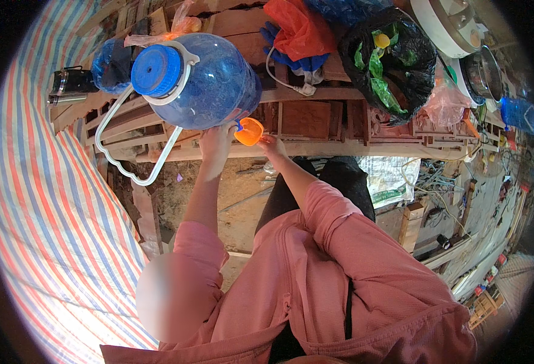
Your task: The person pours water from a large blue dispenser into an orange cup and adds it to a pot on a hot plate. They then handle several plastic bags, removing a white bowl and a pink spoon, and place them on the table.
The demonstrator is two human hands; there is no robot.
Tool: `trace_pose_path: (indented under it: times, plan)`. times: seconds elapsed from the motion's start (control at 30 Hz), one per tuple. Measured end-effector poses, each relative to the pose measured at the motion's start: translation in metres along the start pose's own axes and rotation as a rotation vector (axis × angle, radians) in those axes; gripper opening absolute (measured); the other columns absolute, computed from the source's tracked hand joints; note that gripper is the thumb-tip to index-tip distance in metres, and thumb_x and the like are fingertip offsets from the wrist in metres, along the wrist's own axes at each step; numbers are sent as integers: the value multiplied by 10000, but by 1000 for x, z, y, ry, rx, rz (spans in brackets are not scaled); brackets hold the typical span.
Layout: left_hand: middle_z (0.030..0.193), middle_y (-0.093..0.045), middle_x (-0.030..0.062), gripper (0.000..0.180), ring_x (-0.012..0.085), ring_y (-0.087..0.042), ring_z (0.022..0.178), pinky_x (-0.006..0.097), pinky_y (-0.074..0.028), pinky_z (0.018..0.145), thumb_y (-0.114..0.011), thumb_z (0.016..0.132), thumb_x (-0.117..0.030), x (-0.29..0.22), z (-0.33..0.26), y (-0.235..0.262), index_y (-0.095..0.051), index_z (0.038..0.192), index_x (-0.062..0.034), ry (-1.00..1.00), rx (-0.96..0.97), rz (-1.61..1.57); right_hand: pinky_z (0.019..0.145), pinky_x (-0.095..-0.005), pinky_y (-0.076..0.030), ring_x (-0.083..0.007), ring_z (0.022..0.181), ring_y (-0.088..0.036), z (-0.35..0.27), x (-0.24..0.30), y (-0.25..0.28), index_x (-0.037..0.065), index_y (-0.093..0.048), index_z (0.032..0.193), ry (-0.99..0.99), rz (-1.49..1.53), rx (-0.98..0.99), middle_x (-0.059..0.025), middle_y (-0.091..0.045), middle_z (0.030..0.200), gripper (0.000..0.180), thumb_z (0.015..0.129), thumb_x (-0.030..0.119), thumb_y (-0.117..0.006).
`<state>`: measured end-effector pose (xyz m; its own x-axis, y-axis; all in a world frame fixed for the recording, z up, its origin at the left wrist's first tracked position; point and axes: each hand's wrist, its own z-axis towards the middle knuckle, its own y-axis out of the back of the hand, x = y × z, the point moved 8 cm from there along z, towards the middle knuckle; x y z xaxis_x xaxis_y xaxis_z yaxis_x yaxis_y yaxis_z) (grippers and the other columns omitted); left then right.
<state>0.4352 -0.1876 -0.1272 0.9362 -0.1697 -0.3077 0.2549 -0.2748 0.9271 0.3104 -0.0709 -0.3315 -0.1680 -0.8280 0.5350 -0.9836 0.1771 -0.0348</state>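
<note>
A large see-through blue water jug (pixel 209 85) with a blue screw cap (pixel 156 70) and a white carrying handle (pixel 143 182) stands on a wooden slatted surface. Low on its near side, a small blue tap (pixel 239 125) sticks out. My left hand (pixel 216 144) is at this tap, fingers closed about it and partly hidden under the jug. Right below the tap is an orange cup (pixel 250 132), its mouth facing up. Between the fingertips of my right hand (pixel 272 147) is the cup's right edge. Whether water runs cannot be made out.
Right of the jug lie a red plastic bag (pixel 297 27), blue gloves (pixel 306 62) and a white plug (pixel 305 90). Farther right are a black bag (pixel 355 67) holding green leaves and a white appliance (pixel 440 27). Striped sheeting (pixel 54 182) hangs at left, near a black flask (pixel 71 81).
</note>
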Motion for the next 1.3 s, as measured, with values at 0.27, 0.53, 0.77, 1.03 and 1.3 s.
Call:
trace_pose_path:
  times: [0.27,0.53,0.77,1.03,1.3]
  plan:
    - [981,-699,85,229,294,-657,915,423,-517,734,-596,914,-328,2,10,-6,-701,1054,-178,11,57,7,882,-309,-477,-157,1005,-633,-2,15,5,69,-664,1149,-9,11,-24,-50,-675,1104,338,849,209,-735]
    - [985,-694,83,219,296,-659,895,424,-517,728,-589,917,-323,3,9,-6,-696,1042,-178,-4,40,-1,893,-333,-476,-156,1007,-624,9,6,0,91,-668,1094,13,92,-27,-42,-663,1083,292,837,209,-742]
    - [992,-692,83,219,299,-657,899,426,-518,723,-589,918,-323,2,9,-7,-695,1047,-182,5,58,8,877,-342,-465,-162,990,-603,7,7,0,97,-638,1029,29,125,-41,-29,-632,1042,251,825,197,-745]
    - [1011,-690,87,227,301,-656,912,426,-517,732,-604,909,-337,3,9,-6,-697,1053,-189,17,55,32,792,-319,-501,-147,1002,-595,-6,23,2,121,-602,1233,45,-12,77,-12,-623,1114,396,886,292,-686]
    - [962,-696,93,222,309,-658,894,431,-514,735,-599,909,-332,3,10,-8,-700,1044,-189,9,63,13,783,-329,-502,-147,999,-603,4,17,0,108,-621,1215,79,-13,54,-10,-639,1135,378,882,275,-688]
